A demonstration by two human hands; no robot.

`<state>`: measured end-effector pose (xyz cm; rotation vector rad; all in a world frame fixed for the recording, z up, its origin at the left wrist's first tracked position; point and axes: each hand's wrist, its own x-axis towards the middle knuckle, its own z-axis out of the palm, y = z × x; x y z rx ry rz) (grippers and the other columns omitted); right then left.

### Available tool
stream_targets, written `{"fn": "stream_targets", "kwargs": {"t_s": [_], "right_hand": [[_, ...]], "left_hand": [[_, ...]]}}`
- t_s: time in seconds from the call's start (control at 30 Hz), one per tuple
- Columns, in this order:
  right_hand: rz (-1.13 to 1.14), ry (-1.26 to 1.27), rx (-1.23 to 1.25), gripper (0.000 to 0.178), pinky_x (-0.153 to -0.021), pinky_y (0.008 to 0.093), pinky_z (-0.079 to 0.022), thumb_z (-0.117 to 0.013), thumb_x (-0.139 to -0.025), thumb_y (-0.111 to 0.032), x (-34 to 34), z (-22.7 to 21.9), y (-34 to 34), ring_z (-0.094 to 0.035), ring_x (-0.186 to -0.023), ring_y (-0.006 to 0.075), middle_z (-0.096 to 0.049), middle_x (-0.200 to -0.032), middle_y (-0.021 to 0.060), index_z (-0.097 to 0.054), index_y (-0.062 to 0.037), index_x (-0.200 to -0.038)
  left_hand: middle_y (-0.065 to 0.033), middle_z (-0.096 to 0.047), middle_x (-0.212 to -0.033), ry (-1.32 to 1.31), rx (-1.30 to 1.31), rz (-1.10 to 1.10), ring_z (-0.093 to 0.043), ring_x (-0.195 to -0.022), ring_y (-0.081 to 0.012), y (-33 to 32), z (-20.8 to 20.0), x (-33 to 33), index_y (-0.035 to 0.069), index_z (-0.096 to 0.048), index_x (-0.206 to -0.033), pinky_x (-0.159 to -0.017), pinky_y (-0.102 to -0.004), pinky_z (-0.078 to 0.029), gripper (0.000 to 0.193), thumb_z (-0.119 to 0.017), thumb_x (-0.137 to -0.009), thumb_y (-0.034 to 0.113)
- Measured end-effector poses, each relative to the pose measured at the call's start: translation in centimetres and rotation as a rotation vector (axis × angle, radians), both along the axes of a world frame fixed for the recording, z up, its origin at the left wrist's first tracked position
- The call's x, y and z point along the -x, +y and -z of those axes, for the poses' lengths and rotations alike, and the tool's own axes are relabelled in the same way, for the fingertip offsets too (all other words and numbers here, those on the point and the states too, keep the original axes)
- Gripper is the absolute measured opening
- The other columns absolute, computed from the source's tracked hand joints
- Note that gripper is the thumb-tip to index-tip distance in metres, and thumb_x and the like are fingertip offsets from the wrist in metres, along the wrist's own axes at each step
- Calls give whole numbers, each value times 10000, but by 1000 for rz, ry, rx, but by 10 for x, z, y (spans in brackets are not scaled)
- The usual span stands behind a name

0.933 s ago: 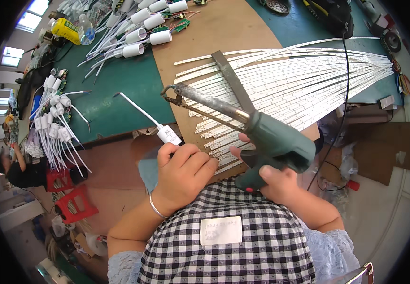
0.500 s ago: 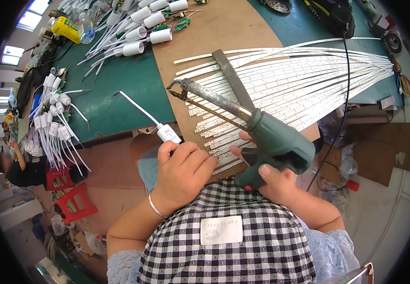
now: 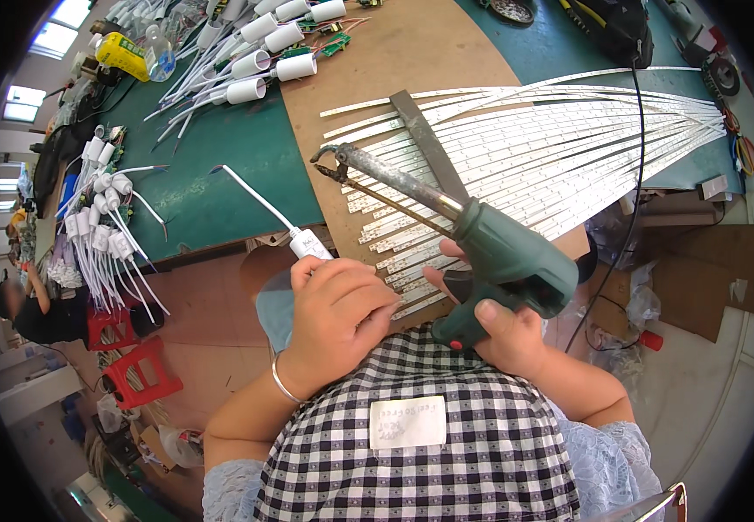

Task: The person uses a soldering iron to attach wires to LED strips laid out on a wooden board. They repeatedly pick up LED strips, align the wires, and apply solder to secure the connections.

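My left hand is closed round a white plastic cap with a white cable running from its far end. The cap's near end is hidden under the fingers. In my right hand is the handle of a green soldering gun, its tip pointing up and left. That tip hovers over the brown board, beside the ends of many silvery LED strips. A flat dark metal bar lies across the strips.
White caps with cables and green circuit boards lie at the back left; another bundle hangs over the left edge of the green table. A black cable crosses the strips. A red stool and a person are at left.
My left hand has tilted slightly, its fingers drawn closer over the cap. The cap and its cable have shifted a little. My right hand and the soldering gun are almost still.
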<state>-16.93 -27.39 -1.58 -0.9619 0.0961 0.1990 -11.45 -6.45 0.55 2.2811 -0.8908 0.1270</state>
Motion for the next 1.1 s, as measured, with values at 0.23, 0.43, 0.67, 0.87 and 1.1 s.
{"fn": "stream_targets", "kwargs": {"t_s": [0.23,0.43,0.67,0.87,1.1], "right_hand": [[24,4,20,726,-1109,519,-321,-655,-852,-216,2,5,0,-438,-1285,290,-383,-1418,203,-268,-37,-1440],[9,11,17,728,-1105,513,-330,-667,-848,-222,0,2,0,-435,-1286,289,-389,-1417,200,-281,-39,-1437],[6,-10,30,718,-1109,514,-329,-660,-857,-217,0,3,0,-427,-1295,282,-384,-1421,196,-277,-37,-1437],[0,10,29,716,-1107,516,-329,-658,-857,-208,1,2,1,-432,-1292,284,-386,-1420,198,-275,-36,-1438],[10,36,-16,724,-1081,506,-359,-660,-845,-206,0,-3,1,-453,-1263,311,-408,-1396,204,-278,-28,-1434]], "left_hand": [[2,-613,-821,57,-7,-45,-569,-889,-218,3,-3,1,113,-643,-816,-843,-365,-326,165,-709,-684,41],[11,-568,-827,-37,-104,38,-535,-884,-198,-1,2,1,125,-644,-839,-844,-390,-315,191,-711,-669,69],[5,-541,-824,10,-106,52,-531,-871,-201,3,5,-2,137,-654,-821,-830,-380,-309,196,-705,-649,58],[-7,-547,-828,-10,-118,-72,-526,-871,-213,-7,8,4,137,-640,-794,-829,-373,-296,202,-697,-624,42],[18,-553,-828,-120,-177,-62,-537,-879,-191,-9,9,6,140,-627,-781,-830,-404,-284,171,-704,-640,84]]}}
